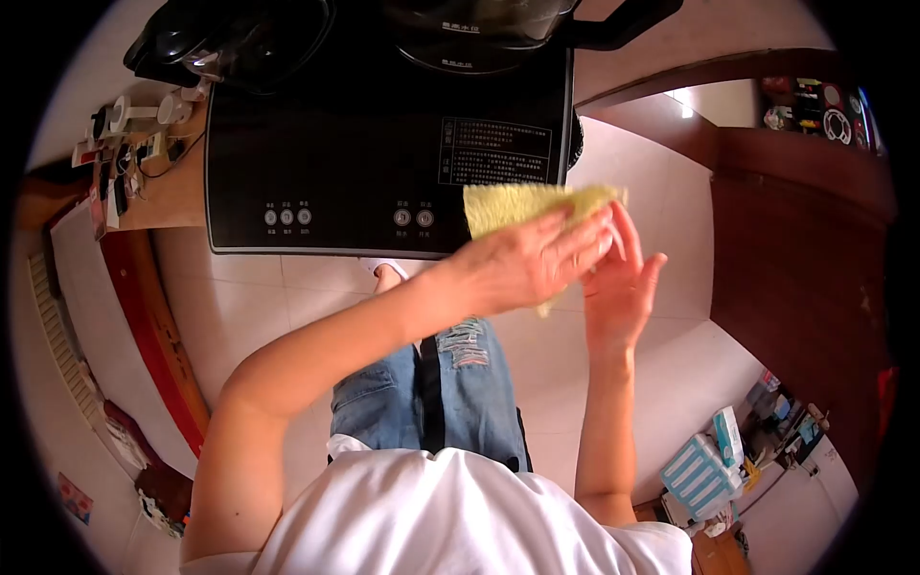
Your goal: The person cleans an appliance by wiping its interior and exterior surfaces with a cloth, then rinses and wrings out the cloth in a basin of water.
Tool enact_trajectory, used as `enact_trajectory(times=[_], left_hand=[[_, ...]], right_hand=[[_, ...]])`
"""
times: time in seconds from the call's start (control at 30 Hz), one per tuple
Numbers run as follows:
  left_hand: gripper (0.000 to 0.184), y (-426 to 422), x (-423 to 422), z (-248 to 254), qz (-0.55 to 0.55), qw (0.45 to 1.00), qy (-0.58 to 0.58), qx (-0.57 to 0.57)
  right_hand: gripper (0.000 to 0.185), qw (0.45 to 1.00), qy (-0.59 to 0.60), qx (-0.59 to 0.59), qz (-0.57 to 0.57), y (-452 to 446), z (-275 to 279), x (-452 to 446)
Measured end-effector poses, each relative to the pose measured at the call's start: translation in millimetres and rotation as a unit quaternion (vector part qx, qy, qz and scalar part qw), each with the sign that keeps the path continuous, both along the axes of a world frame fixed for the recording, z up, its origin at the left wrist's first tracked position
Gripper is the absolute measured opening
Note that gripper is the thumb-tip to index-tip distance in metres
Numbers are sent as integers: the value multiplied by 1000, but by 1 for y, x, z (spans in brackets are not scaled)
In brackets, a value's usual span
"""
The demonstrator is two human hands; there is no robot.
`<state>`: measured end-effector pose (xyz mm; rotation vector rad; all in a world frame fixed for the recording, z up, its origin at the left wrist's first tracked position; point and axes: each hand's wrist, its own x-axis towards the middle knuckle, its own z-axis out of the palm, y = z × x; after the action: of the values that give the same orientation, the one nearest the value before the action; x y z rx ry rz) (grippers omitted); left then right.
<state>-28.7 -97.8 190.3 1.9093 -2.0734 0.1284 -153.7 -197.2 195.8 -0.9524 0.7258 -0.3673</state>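
Observation:
A yellow cloth [513, 203] is bunched between my two hands, at the front right corner of a black glass-topped appliance [335, 153]. My left hand [532, 261] reaches across from the left with its back up and is closed on the cloth, fingers pointing right. A corner of the cloth hangs below that hand. My right hand [618, 292] is raised beside it, palm toward me, thumb spread and fingers stretched up. Its fingers touch the left fingertips and the cloth edge, and are partly hidden there. Round buttons [413, 218] and printed labels mark the black top.
A glass kettle [479, 38] stands at the back of the black top, with another dark glass vessel [230, 43] to its left. Small items and cables lie on a wooden surface [177, 177] at left. Dark wooden furniture [795, 249] and a blue-white striped box [700, 476] are at right.

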Motion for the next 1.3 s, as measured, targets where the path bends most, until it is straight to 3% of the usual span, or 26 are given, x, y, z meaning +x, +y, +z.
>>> enact_trajectory(times=[0.07, 0.17, 0.23, 0.33, 0.37, 0.47, 0.5, 0.53, 0.6, 0.63, 0.7, 0.73, 0.77, 0.8, 0.83, 0.87, 0.9, 0.93, 0.97, 1.07, 1.3], left_hand=[[42, 13, -13, -10, -17, 993, 101, -57], [36, 40, -17, -15, -48, 987, 143, -53], [31, 75, -17, -20, -42, 979, 198, 25], [29, 152, -8, -33, 76, 932, 329, 131], [34, 173, -11, -30, 139, 877, 427, 175], [45, 187, -32, -7, 341, 643, 684, 61], [49, 181, -35, 14, 346, 383, 856, 38], [51, 180, -40, 20, 290, 343, 893, -15], [58, 166, -47, 46, 236, 179, 953, -69], [62, 166, -47, 54, 206, 181, 959, -75], [67, 176, -39, 61, 126, 185, 974, -35], [60, 190, -26, 64, 153, 369, 917, 11], [57, 212, -12, 59, 220, 527, 820, -26], [55, 234, 2, 55, 316, 656, 684, -44], [58, 251, 14, 43, 386, 740, 537, -123], [57, 262, 34, 38, 466, 720, 490, -157], [56, 271, 51, 36, 543, 692, 438, -187], [57, 276, 59, 32, 533, 665, 485, -196], [59, 277, 67, 22, 519, 637, 530, -209], [63, 272, 76, 0, 461, 538, 661, -248], [71, 272, 80, 12, 411, 482, 738, -233]], right_hand=[[74, 999, -14, -50, 3, -11, 11, -8], [70, 995, 9, -96, 6, -15, 14, -22], [69, 994, 25, -109, 1, -11, 17, -26], [69, 991, 40, -124, 25, 2, 25, -27], [68, 989, 43, -131, 56, 12, 29, -28], [63, 952, 45, -213, 217, 54, 35, -25], [60, 914, 38, -301, 269, 74, 45, -13], [57, 866, 28, -385, 317, 94, 58, 1], [55, 741, 37, -530, 411, 117, 74, 17], [58, 795, 9, -496, 349, 123, 64, 17], [61, 793, 81, -514, 319, 105, 57, 4], [64, 791, 118, -520, 300, 92, 57, 0], [62, 752, 137, -595, 249, 76, 64, 4], [60, 707, 150, -663, 196, 60, 69, 15], [58, 708, 162, -664, 179, 46, 65, 25], [56, 710, 174, -663, 161, 41, 57, 38], [55, 702, 173, -655, 218, 44, 45, 54], [54, 691, 171, -646, 275, 49, 32, 66], [58, 618, 180, -706, 293, 66, 25, 76], [64, 621, 197, -713, 258, 96, 13, 90], [79, 564, 134, -755, 307, 175, 15, 141]])
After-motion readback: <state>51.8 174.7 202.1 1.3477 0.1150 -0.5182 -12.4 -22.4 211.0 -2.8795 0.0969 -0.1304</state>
